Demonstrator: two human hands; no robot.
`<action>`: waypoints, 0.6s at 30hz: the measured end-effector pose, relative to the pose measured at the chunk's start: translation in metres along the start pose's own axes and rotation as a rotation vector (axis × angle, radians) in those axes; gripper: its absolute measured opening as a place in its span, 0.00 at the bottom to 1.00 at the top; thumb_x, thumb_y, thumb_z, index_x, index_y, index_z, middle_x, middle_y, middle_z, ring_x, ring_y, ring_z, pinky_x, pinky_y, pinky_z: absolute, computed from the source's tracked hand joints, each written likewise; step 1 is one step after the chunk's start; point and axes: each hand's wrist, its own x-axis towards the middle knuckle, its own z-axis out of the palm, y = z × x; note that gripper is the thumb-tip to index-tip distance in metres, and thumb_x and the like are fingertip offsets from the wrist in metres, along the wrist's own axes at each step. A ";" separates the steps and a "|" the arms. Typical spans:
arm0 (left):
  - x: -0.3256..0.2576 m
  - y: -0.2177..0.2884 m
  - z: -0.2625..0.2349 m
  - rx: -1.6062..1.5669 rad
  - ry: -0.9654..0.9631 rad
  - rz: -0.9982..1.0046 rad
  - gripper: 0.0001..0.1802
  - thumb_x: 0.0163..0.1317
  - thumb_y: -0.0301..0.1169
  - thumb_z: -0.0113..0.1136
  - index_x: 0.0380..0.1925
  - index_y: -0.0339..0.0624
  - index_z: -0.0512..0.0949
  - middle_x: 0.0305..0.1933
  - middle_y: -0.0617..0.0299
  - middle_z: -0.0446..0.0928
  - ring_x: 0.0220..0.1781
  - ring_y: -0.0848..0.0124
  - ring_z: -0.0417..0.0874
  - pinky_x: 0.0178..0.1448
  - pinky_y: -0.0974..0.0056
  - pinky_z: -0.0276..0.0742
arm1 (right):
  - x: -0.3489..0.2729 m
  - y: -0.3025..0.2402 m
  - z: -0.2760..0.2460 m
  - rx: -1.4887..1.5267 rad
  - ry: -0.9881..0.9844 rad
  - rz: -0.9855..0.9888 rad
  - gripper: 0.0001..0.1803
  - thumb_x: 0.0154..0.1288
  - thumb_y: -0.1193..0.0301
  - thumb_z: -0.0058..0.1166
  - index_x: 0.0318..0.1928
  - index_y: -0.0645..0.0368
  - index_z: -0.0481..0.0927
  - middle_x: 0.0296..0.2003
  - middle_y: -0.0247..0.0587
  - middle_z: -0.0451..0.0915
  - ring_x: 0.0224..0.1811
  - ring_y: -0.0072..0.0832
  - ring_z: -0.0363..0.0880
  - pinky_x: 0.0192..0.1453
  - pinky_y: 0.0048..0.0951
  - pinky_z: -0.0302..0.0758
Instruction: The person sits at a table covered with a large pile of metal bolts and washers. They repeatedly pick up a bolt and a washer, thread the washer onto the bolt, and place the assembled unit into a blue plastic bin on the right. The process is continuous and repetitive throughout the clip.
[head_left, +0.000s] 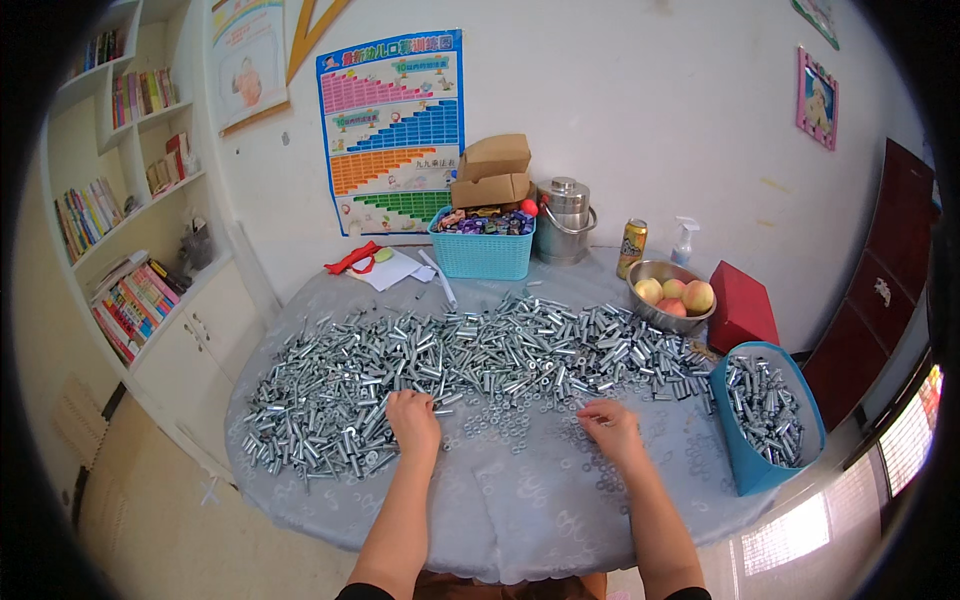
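A wide heap of silvery metal tubes and bolt-like pieces (pixel 480 350) is spread across the table. At its near edge my left hand (pixel 413 422) has its fingers curled down among the pieces. What they close on is hidden, though a short metal tube (pixel 443 411) shows beside the fingertips. My right hand (pixel 613 432) is held just in front of the heap, thumb and fingers drawn together. Anything in that pinch is too small to make out. Between the hands lie several loose washers or nuts (pixel 500 425).
At the right edge stands a blue bin (pixel 745 470) holding more metal pieces. Behind the heap are a turquoise basket (pixel 482 258), a steel canister (pixel 565 225), a can (pixel 631 248), a spray bottle (pixel 684 240), a bowl of fruit (pixel 655 312) and a red box (pixel 742 308).
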 end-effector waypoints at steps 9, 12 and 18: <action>-0.008 0.021 0.009 -0.724 -0.037 -0.115 0.06 0.61 0.28 0.52 0.34 0.38 0.72 0.35 0.55 0.76 0.40 0.60 0.76 0.46 0.61 0.71 | 0.000 -0.018 0.003 0.712 -0.134 0.346 0.13 0.54 0.78 0.59 0.41 0.64 0.76 0.35 0.39 0.80 0.36 0.22 0.77 0.39 0.20 0.73; -0.022 0.042 0.020 -1.340 -0.334 -0.407 0.09 0.65 0.32 0.49 0.37 0.37 0.71 0.37 0.53 0.77 0.40 0.63 0.80 0.46 0.64 0.74 | 0.000 -0.025 0.002 0.722 -0.193 0.320 0.13 0.55 0.77 0.58 0.42 0.63 0.75 0.36 0.36 0.79 0.37 0.19 0.76 0.41 0.19 0.72; -0.039 0.076 0.007 -1.652 -0.676 -0.752 0.11 0.65 0.36 0.50 0.36 0.38 0.71 0.30 0.57 0.77 0.30 0.70 0.79 0.35 0.68 0.75 | -0.009 -0.029 0.013 0.548 -0.292 0.243 0.12 0.57 0.75 0.58 0.42 0.63 0.77 0.36 0.32 0.79 0.36 0.15 0.75 0.41 0.17 0.71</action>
